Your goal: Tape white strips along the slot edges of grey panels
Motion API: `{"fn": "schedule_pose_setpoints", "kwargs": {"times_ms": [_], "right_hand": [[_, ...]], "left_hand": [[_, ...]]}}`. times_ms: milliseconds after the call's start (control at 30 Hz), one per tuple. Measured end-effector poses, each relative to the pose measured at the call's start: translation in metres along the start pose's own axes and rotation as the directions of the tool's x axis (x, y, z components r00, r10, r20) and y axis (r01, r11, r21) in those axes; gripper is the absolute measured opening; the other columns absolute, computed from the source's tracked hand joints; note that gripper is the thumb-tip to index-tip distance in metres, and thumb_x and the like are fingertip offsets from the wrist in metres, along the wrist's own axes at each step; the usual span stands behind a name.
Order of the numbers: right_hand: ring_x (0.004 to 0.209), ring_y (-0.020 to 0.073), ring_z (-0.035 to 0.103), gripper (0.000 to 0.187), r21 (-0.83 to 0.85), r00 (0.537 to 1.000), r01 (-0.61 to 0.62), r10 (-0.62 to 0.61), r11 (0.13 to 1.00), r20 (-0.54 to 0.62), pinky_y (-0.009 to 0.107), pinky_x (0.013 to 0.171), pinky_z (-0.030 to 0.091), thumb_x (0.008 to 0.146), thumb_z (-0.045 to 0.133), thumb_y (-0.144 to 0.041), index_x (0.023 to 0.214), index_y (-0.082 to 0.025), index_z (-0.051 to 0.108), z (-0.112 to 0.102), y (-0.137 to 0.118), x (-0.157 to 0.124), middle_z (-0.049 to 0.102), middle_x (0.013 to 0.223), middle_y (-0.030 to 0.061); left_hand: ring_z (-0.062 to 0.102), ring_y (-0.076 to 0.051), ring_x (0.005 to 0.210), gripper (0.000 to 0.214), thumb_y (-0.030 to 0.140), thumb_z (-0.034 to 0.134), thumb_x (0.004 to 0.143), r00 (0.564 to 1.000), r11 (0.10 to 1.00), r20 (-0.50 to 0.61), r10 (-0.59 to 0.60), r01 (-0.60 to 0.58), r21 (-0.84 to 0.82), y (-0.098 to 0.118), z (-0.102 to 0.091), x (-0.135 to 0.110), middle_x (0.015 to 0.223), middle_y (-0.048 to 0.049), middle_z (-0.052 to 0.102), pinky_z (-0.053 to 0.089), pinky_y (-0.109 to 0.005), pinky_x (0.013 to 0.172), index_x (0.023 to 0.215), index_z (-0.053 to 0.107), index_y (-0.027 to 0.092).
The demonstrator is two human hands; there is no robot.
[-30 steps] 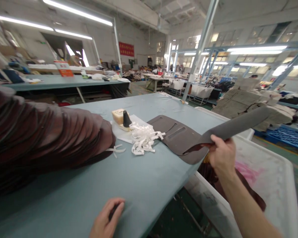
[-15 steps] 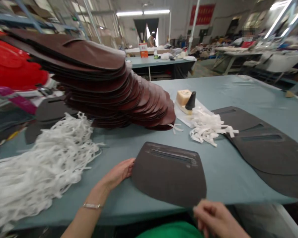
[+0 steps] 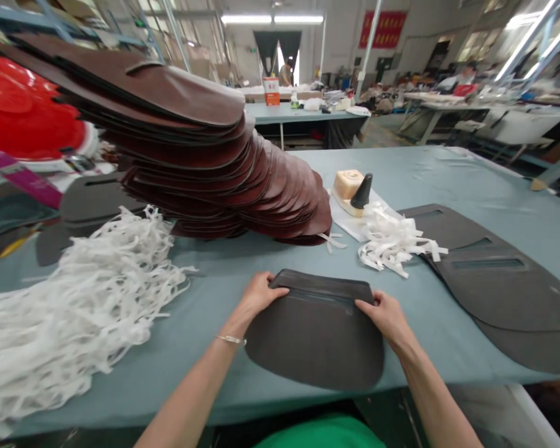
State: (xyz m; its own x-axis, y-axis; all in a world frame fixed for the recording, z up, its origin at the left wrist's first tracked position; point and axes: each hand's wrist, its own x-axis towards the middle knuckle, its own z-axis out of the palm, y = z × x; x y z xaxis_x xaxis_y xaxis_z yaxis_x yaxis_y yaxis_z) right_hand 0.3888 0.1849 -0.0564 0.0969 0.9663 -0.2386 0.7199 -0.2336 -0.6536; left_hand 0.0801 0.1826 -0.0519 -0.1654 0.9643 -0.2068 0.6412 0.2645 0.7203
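Observation:
A dark grey leather piece with a slot near its top edge lies flat on the blue-grey table right in front of me. My left hand pinches its top left corner, fingers curled over the edge. My right hand grips its top right corner the same way. Behind it leans a tall fanned stack of dark brown leather pieces.
A big heap of white strips lies at the left and a smaller heap of strips at the right. A cream block with a black cone stands behind. More grey pieces overlap at the right. Red material lies far left.
My right hand came up from the table's near edge to the piece's top right corner. My left hand shifted from its left side to the top left corner and curled over it.

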Motion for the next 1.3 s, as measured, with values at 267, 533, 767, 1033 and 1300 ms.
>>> {"fn": "schedule_pose_setpoints", "kwargs": {"times_ms": [267,533,767,1033,1300], "right_hand": [[0.075,0.0204,0.067,0.041,0.793,0.886,-0.333,-0.119,0.511,0.449,0.038,0.073,0.053,0.067,0.073,-0.031,0.103,-0.019,0.06,-0.003,-0.016,-0.034,0.071,0.093,0.0048],[0.067,0.0155,0.066,0.027,0.812,0.754,-0.484,-0.316,0.325,0.576,0.031,0.069,0.053,0.065,0.072,-0.016,0.091,-0.016,0.065,0.001,-0.005,-0.046,0.07,0.079,0.0033],[0.061,0.0136,0.062,0.028,0.829,0.713,-0.5,-0.424,0.252,0.559,0.026,0.063,0.05,0.058,0.075,-0.023,0.083,-0.015,0.065,0.011,0.012,-0.061,0.065,0.066,0.0001],[0.083,0.02,0.063,0.048,0.791,0.799,-0.316,-0.302,0.524,0.519,0.034,0.075,0.049,0.061,0.076,-0.024,0.105,-0.017,0.056,0.007,-0.008,-0.062,0.067,0.095,0.0052],[0.071,0.0153,0.059,0.037,0.758,0.878,-0.166,-0.256,0.631,0.405,0.028,0.063,0.048,0.061,0.072,-0.018,0.093,-0.017,0.053,0.007,-0.015,-0.055,0.064,0.082,0.0]], "left_hand": [[0.064,-0.023,0.091,0.06,0.035,0.076,0.064,0.929,0.657,0.368,0.034,0.257,-0.708,-0.032,-0.034,-0.052,0.109,-0.0114,0.065,0.05,-0.036,0.082,0.115,0.052,0.014],[0.066,-0.023,0.079,0.04,0.026,0.076,0.063,0.876,0.459,0.471,0.106,0.377,-0.804,-0.051,-0.04,-0.089,0.089,-0.0089,0.07,0.052,-0.032,0.072,0.098,0.061,0.013],[0.066,-0.025,0.07,0.043,0.028,0.075,0.049,0.817,0.182,0.549,0.176,0.521,-0.834,-0.04,-0.047,-0.126,0.061,-0.0036,0.066,0.053,-0.038,0.073,0.089,0.067,0.015],[0.066,-0.037,0.089,0.053,0.031,0.079,0.048,0.846,0.37,0.513,-0.148,0.528,-0.764,-0.026,-0.046,-0.128,0.095,-0.0111,0.071,0.051,-0.052,0.082,0.098,0.065,0.019],[0.068,-0.031,0.088,0.056,0.052,0.077,0.054,0.955,0.834,0.15,-0.257,0.298,-0.465,-0.034,-0.03,-0.1,0.09,-0.0073,0.073,0.057,-0.036,0.075,0.096,0.065,0.017]]}}
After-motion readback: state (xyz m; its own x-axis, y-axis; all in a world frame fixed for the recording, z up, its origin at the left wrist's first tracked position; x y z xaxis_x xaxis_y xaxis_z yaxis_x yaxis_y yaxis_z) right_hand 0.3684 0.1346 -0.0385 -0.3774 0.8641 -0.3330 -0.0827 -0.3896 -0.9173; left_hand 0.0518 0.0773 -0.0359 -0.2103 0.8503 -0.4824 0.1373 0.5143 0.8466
